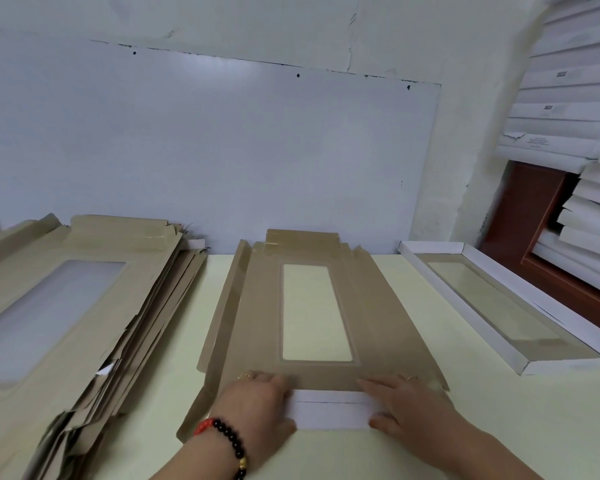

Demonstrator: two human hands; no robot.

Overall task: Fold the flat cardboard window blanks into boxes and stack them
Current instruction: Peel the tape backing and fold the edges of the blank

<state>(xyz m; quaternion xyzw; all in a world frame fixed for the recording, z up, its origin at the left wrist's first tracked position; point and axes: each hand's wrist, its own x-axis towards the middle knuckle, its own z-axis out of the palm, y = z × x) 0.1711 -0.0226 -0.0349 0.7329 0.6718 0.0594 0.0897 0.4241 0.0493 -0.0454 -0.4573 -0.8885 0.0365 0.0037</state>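
Pressing flat — both hands, left [257, 400], right [400, 403], on blank's [378, 306] folded flap [329, 408]

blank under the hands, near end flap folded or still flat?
Folded. The near flap lies turned over onto the blank, white side up, pressed by the left hand and right hand. The rest lies spread.

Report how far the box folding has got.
Done: one folded box sits at the right of the table. In hand: the left hand and right hand press the near flap of a flat blank over. Left: the pile of flat blanks on the left.
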